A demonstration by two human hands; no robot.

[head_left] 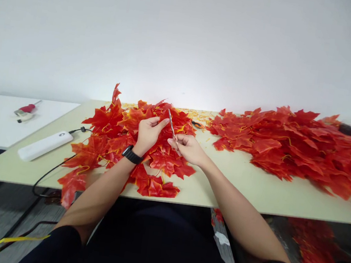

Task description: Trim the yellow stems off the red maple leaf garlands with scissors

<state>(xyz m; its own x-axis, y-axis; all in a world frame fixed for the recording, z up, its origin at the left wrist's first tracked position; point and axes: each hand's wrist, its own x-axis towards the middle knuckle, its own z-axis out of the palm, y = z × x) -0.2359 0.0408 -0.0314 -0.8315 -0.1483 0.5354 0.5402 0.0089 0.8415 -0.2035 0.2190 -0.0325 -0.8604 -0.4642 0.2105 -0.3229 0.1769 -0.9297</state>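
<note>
In the head view, the right hand (189,148) is closed on the scissors (172,127), their long axis running up and away, tips toward the wall and beside the thumb of the left hand (148,134), whose fingers are bent close to its thumb; whether they pinch anything, I cannot tell. The 1 near pile of red leaves (98,149) lies around and under both hands, left hand nearer its middle, on a pale table (217,183) before a white wall (186,43), with 1 larger heap (304,147) to the right.
</note>
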